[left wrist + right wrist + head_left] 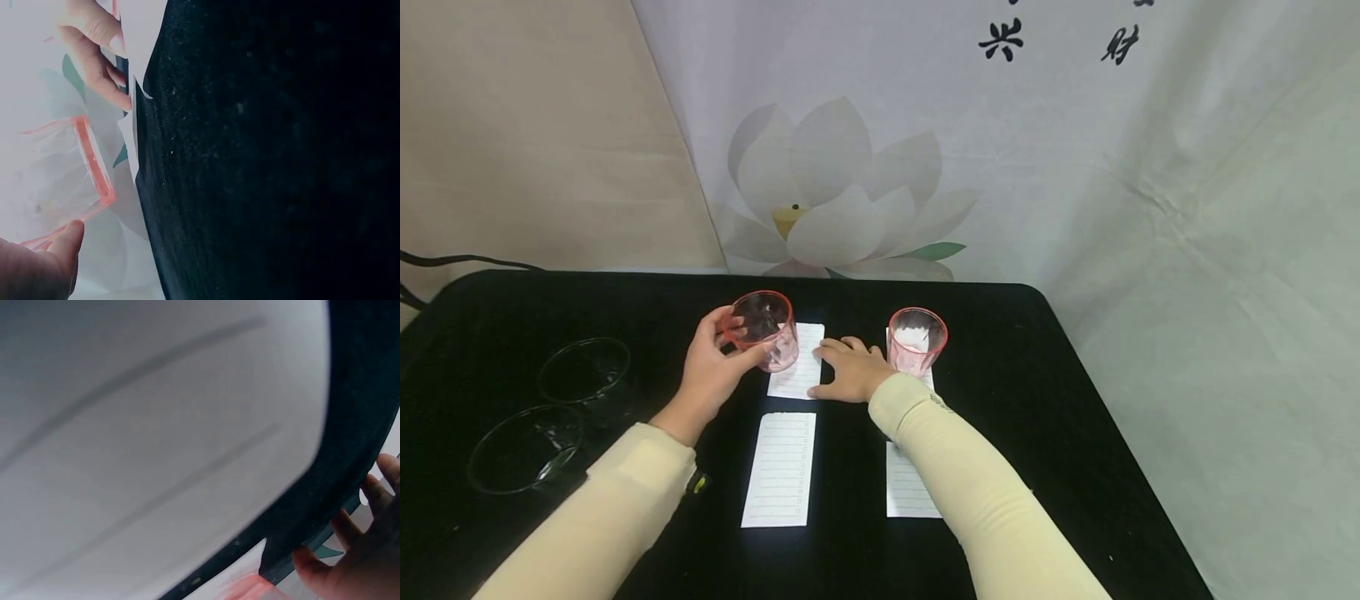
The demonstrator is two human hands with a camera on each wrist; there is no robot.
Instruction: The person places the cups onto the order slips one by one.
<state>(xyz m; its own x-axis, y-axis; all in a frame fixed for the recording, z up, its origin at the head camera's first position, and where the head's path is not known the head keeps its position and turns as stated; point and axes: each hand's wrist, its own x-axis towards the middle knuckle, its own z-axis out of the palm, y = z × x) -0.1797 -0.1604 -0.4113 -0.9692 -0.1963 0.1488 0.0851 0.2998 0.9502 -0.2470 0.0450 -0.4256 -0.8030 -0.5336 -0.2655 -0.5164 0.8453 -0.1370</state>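
My left hand (709, 367) grips a clear pink cup (781, 343) between thumb and fingers, over a lined white paper slip (792, 385). In the left wrist view, the thumb presses the side of this red-rimmed cup (94, 159). My right hand (853, 375) reaches to the right edge of the same slip, its fingers spread. Whether they press the paper or the table, I cannot tell. Another pink cup (917, 343) stands upright on a slip just right of that hand. The right wrist view shows the right fingers (350, 531) apart, holding nothing.
Two transparent round vessels (583, 342) (526, 450) stand at the left of the black table (1022, 400). One lined slip (779, 471) lies at the front centre, another (910, 483) partly under the right sleeve. A printed cloth (1037, 167) hangs behind the table.
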